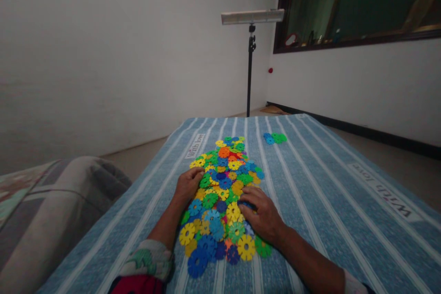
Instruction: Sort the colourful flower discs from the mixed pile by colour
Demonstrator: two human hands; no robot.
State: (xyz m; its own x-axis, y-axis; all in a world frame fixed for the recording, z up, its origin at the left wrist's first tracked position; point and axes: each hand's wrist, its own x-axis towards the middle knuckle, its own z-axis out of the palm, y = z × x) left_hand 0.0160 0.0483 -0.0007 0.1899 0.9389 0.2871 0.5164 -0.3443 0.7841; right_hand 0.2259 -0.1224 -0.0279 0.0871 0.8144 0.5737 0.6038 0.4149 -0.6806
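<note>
Over the striped sheet (327,193), left hand (188,183) rested loose on the disc pile (223,179); right hand (263,213) fingers pinched a blue disc (245,203), seemingly light and stiff; take its notched rim.

A plain room in a home.
Striped bedsheet (327,183) on a bed, folded blanket (51,211), bare white walls, dark window (354,4), light stand (251,55).

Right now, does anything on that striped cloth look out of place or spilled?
A small clump of blue and green discs lies apart from the main pile, farther up the striped cloth. The left hand and right hand rest on that pile. Nothing looks damaged.
</note>
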